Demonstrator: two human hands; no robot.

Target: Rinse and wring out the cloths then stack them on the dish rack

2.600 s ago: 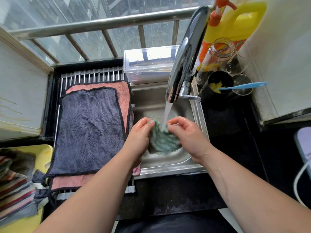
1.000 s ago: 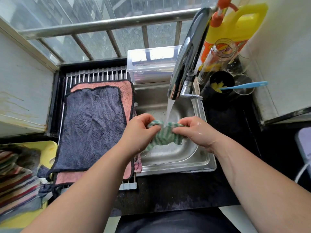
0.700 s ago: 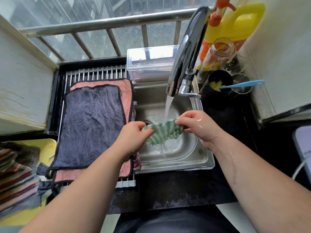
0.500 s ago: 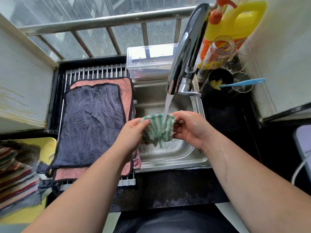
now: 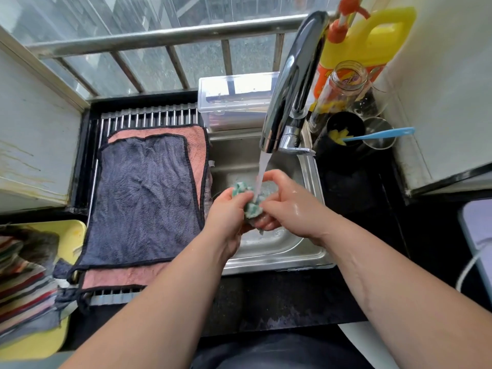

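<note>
Standing at the dark table (image 5: 266, 302), wet along its near edge. Just beyond, over the sink (image 5: 310, 171), clenching the left grip (image 5: 226, 209) and the right grip (image 5: 287, 206) round one bunched green-striped cloth (image 5: 251, 207), curled on it from both sides, directly under the running water (image 5: 259, 174) from the tap (image 5: 290, 89). Looks like the rinsing step, perhaps with a first squeeze; not yet wringing proper, judging by the stream hitting the wad. Next calls for twisting hard over the basin, better out of the flow, then carrying leftward. Farther left, on the dish rack (image 5: 149, 117), already laid flat: a grey cloth (image 5: 143, 195) over a pink cloth (image 5: 197, 139). Needs opening out and spreading on top of that pair, without dripping across the table.
</note>
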